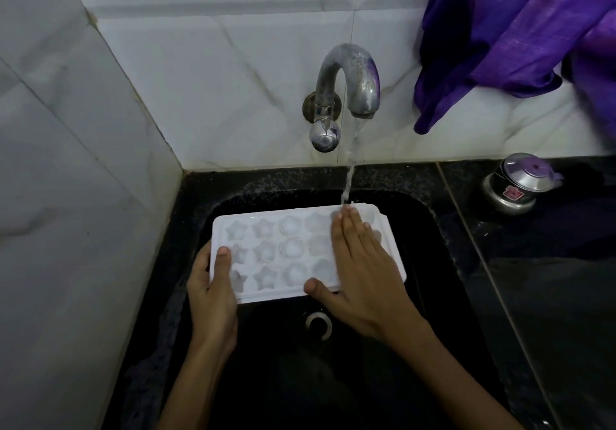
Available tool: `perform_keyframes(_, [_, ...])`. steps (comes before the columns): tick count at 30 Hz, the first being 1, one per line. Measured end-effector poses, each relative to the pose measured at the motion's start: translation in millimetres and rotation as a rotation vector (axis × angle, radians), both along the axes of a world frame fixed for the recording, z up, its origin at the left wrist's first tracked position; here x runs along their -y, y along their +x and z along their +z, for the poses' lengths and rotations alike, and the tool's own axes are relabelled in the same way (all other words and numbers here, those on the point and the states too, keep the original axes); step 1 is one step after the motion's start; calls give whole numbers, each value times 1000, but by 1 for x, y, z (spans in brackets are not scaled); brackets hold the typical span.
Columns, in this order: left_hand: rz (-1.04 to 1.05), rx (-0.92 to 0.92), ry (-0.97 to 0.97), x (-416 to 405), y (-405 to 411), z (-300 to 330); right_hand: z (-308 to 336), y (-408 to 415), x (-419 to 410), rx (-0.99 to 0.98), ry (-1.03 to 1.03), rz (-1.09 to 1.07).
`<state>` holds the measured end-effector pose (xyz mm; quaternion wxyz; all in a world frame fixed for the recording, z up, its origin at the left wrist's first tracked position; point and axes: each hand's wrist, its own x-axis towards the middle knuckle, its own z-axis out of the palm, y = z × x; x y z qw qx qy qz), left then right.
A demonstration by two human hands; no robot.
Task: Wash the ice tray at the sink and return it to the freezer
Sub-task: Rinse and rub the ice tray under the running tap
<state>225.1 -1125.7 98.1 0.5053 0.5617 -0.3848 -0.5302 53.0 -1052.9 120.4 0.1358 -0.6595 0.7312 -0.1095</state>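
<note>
A white ice tray [283, 249] with star and flower shaped cells is held level over the black sink [443, 263]. My left hand [213, 293] grips its left end, thumb on top and fingers underneath. Flat on the tray's right part lies my right hand [363, 273], fingers straight, thumb at the near edge. Water runs from the metal tap [353, 79] and falls onto the tray's far right corner at my right fingertips.
The sink's drain [318, 324] shows below the tray. A small steel pot with a lid [520, 186] stands on the black counter at the right. Purple cloth [520, 32] hangs over the tiled wall at the upper right. Tiled walls close in the left and back.
</note>
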Motion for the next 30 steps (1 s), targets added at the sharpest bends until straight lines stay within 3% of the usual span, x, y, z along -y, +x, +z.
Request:
perform_keyframes(6, [32, 15, -1, 4, -3, 2, 3, 17, -8, 23, -2, 174])
perform_keyframes(13, [20, 36, -7, 1, -2, 1, 1, -10, -12, -22, 19, 12])
perform_keyframes(21, [16, -4, 61, -1, -12, -1, -9, 7, -15, 13, -76, 175])
perform_keyframes(27, [29, 16, 67, 6, -9, 0, -11, -18, -12, -50, -131, -15])
perform_keyframes(30, [-15, 33, 66, 2, -21, -1, -7, -15, 6, -19, -70, 0])
